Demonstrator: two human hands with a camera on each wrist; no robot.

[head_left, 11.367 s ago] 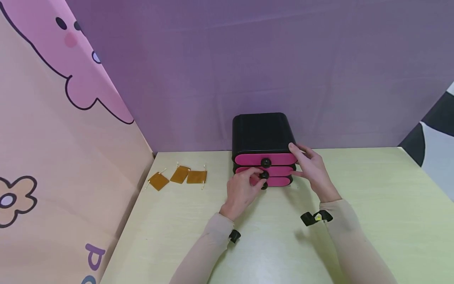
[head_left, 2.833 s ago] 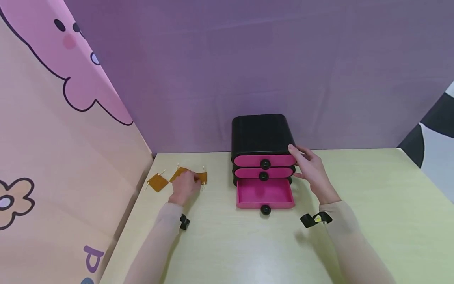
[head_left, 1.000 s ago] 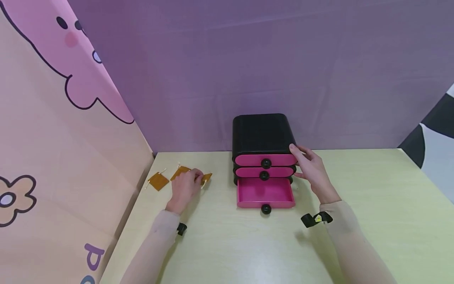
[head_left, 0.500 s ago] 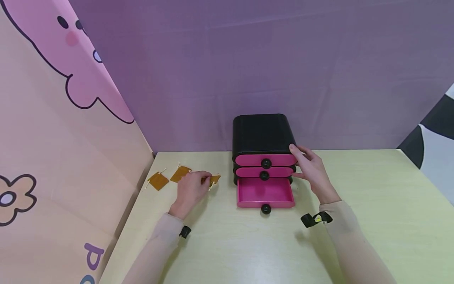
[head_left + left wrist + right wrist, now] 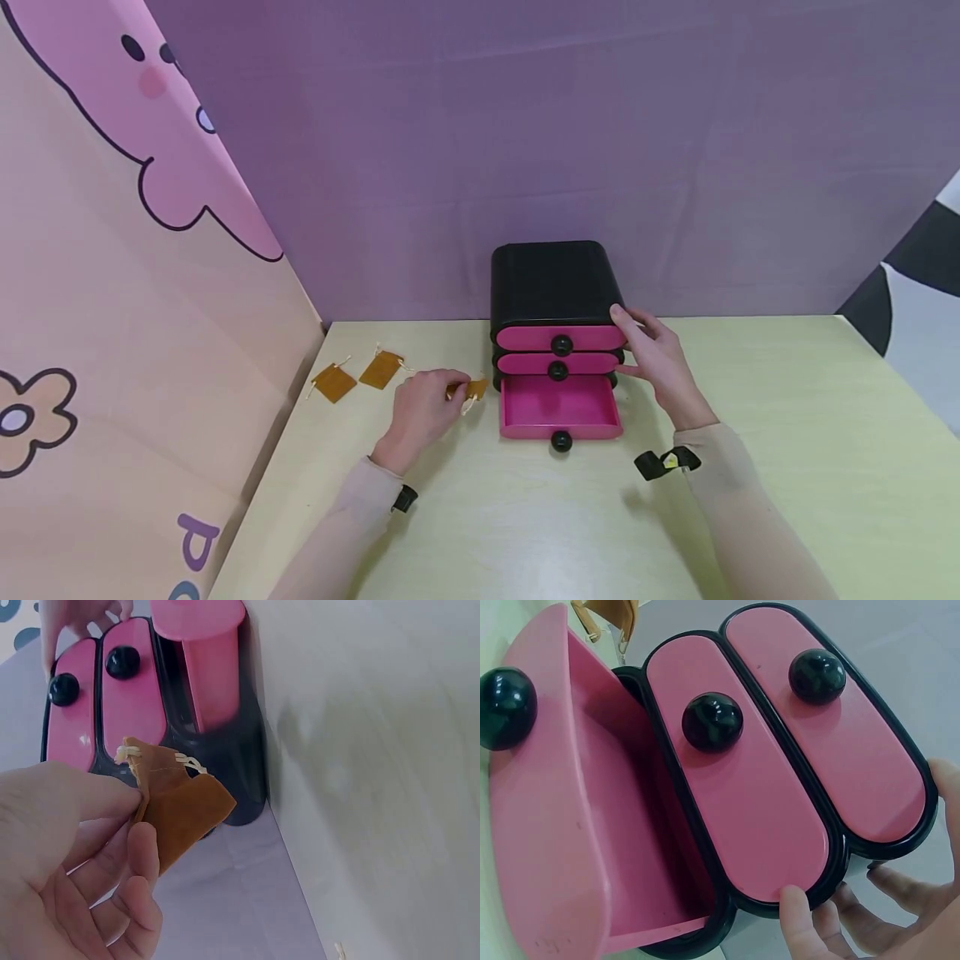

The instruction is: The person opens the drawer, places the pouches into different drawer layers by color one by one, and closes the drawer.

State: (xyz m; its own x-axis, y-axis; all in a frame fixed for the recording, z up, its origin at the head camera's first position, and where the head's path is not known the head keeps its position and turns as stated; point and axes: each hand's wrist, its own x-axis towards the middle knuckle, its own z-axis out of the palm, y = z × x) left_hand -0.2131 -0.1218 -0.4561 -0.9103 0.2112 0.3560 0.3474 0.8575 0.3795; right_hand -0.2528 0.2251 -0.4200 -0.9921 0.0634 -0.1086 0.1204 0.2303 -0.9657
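A brown drawstring pouch (image 5: 184, 810) with pale cords is pinched between the thumb and fingers of my left hand (image 5: 427, 410), just left of the pulled-out drawer. The small black drawer cabinet (image 5: 557, 282) stands at the back of the table. Its bottom pink drawer (image 5: 619, 825) is out, with nothing visible inside. The top drawer (image 5: 832, 731) and middle drawer (image 5: 739, 787), each with a round black knob, are pushed in. My right hand (image 5: 663, 364) rests against the cabinet's right side, thumb near the upper front corner, fingers spread, one fingertip touching the middle drawer's front.
Two more brown pouches, the left pouch (image 5: 334, 383) and the right pouch (image 5: 381, 369), lie flat on the pale table (image 5: 525, 533) at the left. A purple backdrop (image 5: 600, 150) hangs right behind the cabinet. A patterned panel (image 5: 150, 275) borders the left side.
The bottom drawer, in at first, was pulled out earlier. My left hand has picked up the rightmost pouch and carried it right, towards the drawer. My right hand has stayed at the cabinet.
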